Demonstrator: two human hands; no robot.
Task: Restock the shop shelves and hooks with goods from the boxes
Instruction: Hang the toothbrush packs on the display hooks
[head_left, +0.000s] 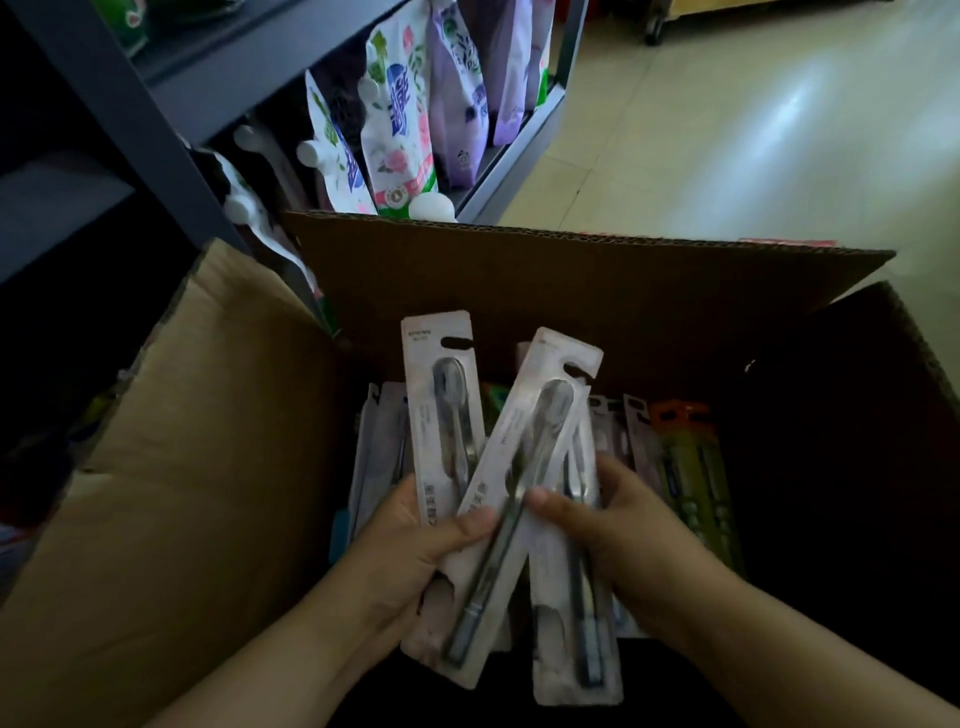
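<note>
both hands reach in over the near edge of the open cardboard box (571, 291). the left hand (415, 545) grips two fanned toothbrush packs (498, 499); the right hand (618, 525) clasps a third pack (571, 649) just beside them. more packs (685, 467) stand inside the box, flaps spread wide.

Left grip (415, 540) and right grip (613, 525) both clasped.
</note>
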